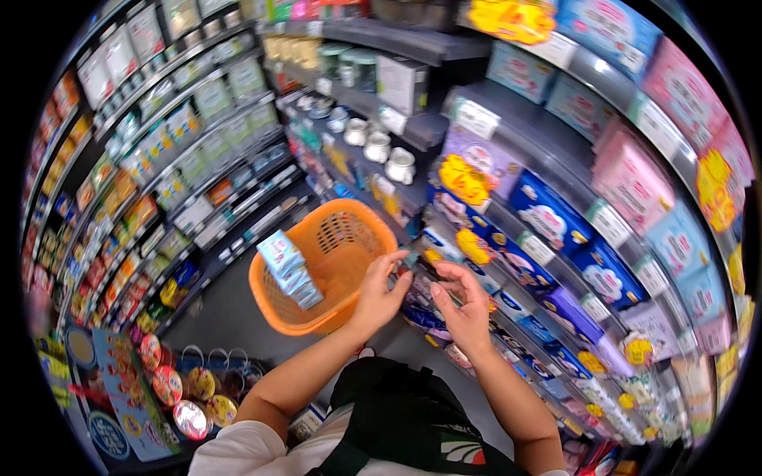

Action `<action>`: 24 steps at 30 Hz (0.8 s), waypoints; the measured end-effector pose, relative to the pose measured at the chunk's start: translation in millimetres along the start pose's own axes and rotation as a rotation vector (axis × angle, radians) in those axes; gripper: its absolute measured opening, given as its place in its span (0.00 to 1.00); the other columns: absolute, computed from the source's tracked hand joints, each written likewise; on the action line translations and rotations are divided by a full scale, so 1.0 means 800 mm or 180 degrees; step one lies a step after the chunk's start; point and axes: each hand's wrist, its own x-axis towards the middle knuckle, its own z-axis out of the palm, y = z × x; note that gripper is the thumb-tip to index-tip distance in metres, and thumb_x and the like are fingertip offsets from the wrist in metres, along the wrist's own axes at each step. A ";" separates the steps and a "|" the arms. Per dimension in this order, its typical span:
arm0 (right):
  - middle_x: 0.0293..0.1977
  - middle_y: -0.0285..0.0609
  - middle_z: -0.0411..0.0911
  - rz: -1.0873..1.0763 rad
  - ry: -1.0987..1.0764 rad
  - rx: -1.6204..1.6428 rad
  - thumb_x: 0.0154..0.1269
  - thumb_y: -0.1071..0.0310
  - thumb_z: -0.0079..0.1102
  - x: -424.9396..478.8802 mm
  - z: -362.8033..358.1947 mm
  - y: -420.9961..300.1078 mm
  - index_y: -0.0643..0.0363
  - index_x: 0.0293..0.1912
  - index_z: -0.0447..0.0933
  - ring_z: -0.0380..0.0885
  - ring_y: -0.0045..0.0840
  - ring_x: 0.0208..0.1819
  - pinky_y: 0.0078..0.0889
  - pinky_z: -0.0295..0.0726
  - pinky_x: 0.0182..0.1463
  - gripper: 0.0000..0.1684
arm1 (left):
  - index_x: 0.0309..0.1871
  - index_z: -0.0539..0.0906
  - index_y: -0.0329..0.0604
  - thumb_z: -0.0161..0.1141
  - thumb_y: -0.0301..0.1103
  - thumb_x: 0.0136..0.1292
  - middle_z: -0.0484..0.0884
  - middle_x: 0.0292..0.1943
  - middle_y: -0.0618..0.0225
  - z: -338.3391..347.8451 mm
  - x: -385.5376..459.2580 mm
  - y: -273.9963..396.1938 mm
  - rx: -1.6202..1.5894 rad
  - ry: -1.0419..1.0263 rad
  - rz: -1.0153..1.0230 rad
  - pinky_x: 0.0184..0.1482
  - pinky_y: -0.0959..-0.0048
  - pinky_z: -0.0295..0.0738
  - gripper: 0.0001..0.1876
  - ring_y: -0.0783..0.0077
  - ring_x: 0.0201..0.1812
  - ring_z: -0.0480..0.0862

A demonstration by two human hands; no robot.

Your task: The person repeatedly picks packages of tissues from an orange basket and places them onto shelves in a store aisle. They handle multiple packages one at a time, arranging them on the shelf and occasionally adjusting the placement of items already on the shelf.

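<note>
My left hand (383, 293) is at the right rim of an orange plastic basket (381, 225), fingers reaching forward and thumb apart. Whether it touches the rim cannot be made out. Farther right, my right hand (467, 309) is raised in front of the shelf, its fingers bent and spread from the thumb. Nothing plainly visible is held in either hand. Inside the basket, against its left wall, leans a stack of light blue printed packs (290, 271). The rest of the basket's floor shows bare orange plastic.
Shelving on the right holds dark blue packs (545, 208), pink packs (634, 178) and price tags (652, 279). White ceramic jugs (377, 147) line a shelf beyond the basket. Bagged goods fill the left shelves (232, 140). Round-lidded tubs (168, 384) stand in a rack at lower left.
</note>
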 end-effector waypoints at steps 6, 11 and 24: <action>0.51 0.41 0.75 0.1522 -0.0995 0.1119 0.65 0.66 0.63 0.035 0.102 0.015 0.61 0.54 0.72 0.75 0.19 0.48 0.23 0.78 0.46 0.20 | 0.55 0.73 0.42 0.57 0.21 0.62 0.74 0.49 0.70 -0.155 -0.042 -0.120 -0.0514 0.1334 -0.1225 0.54 0.76 0.70 0.17 0.75 0.50 0.74; 0.50 0.36 0.76 0.2470 -0.1522 0.0920 0.66 0.60 0.61 0.079 0.215 0.069 0.57 0.55 0.72 0.75 0.20 0.49 0.24 0.78 0.46 0.21 | 0.57 0.70 0.44 0.58 0.30 0.64 0.74 0.48 0.70 -0.247 -0.037 -0.171 -0.1069 0.2011 -0.2070 0.45 0.76 0.70 0.18 0.79 0.43 0.74; 0.60 0.45 0.69 0.3020 -0.1653 0.0046 0.62 0.44 0.61 0.129 0.430 0.258 0.59 0.64 0.65 0.67 0.30 0.61 0.36 0.66 0.61 0.39 | 0.66 0.67 0.48 0.60 0.48 0.63 0.75 0.49 0.71 -0.296 -0.018 -0.296 -0.1907 0.1640 -0.3545 0.45 0.72 0.69 0.30 0.74 0.50 0.70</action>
